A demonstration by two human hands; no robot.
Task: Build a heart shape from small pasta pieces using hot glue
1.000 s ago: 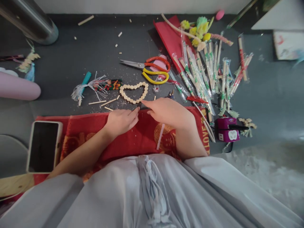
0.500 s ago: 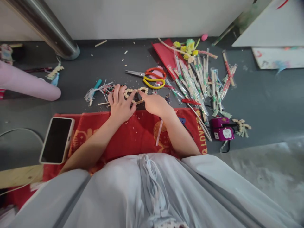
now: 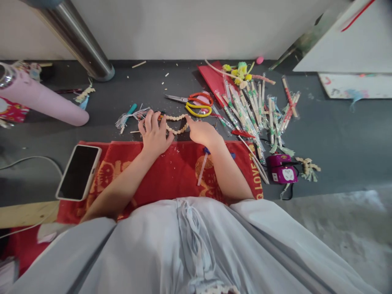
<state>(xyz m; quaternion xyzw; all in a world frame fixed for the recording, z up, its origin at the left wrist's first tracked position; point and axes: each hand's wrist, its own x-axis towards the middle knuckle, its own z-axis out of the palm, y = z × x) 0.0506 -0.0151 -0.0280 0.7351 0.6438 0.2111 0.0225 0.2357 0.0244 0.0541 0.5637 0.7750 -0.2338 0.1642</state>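
Observation:
A cream beaded or braided loop lies on the dark table just beyond the red towel. My left hand is spread palm down over the loop's left end, its fingers apart. At the right end, my right hand touches the loop with its index finger; its other fingers are curled under and mostly hidden. Scissors with red and yellow handles lie open beyond my hands. Left of my left hand are a teal item and a tassel of white, blue and red threads.
A phone and a pink bottle are at the left, near a metal post. Wrapped sticks spread over a red packet at the right, with a purple box nearer me.
The view has shifted slightly. My right index finger has moved from the loop's middle to its right end, and the loop now looks smoother and more open between my hands.

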